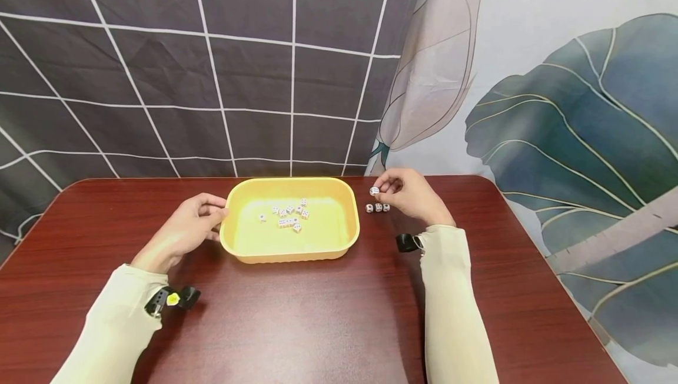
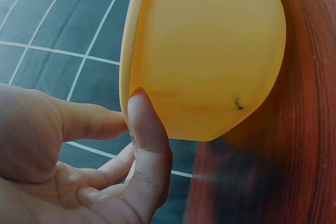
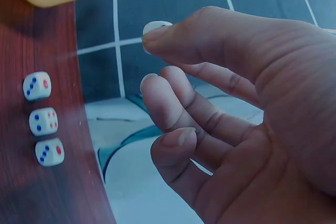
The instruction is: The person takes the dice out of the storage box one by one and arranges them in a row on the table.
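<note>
My left hand (image 1: 192,224) pinches the left rim of a yellow plastic tub (image 1: 291,255), thumb and finger on either side of its edge in the left wrist view. Inside the tub lie several white dice (image 1: 283,223), loosely grouped near the middle. To the right of the tub, my right hand (image 1: 413,198) holds a single white die (image 1: 374,191) between thumb and fingertips. In the right wrist view the thumb partly hides that die (image 3: 157,25). Three dice in a row (image 3: 43,121) sit on the table just in front of this hand, showing blue and red pips.
The dark red wooden table (image 1: 296,319) ends at a dark grid-patterned cloth (image 1: 254,78) behind the tub. A leaf-patterned cloth (image 1: 529,107) hangs at the back right. Black straps (image 1: 408,242) are on both wrists.
</note>
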The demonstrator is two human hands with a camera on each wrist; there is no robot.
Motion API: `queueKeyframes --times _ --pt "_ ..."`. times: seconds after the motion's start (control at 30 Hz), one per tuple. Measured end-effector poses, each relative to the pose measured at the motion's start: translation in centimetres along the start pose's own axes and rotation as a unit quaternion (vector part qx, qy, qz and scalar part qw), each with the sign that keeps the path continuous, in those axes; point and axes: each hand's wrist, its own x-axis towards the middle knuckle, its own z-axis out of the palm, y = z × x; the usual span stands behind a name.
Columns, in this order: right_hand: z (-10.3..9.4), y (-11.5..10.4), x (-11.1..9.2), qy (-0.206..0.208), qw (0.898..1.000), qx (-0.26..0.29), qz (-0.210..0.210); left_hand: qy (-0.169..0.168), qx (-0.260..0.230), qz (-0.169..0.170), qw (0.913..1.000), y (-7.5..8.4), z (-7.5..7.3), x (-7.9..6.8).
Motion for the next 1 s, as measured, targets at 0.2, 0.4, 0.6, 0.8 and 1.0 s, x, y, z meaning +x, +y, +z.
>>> queueKeyframes --times 0.2,0.4,0.6,0.8,1.0 --pt "-0.2 1.3 -0.1 0.009 1.000 -0.014 0.015 -0.003 -0.003 -0.001 1.0000 -0.1 0.0 0.1" --pt "-0.5 2.4 -0.3 0.018 0.999 -0.019 0.030 -0.001 -0.003 0.001 1.0000 -0.1 0.0 0.1" --pt "-0.7 3.4 -0.7 0.023 0.998 -0.030 0.050 -0.001 -0.002 0.003 1.0000 -0.1 0.0 0.1" --pt "-0.7 4.7 -1.0 0.023 0.997 -0.034 0.058 0.001 -0.001 0.002 1.0000 -0.1 0.0 0.1" --pt "-0.3 5.9 -0.9 0.015 0.997 -0.018 0.073 0.002 -0.003 0.001 1.0000 -0.1 0.0 0.0"
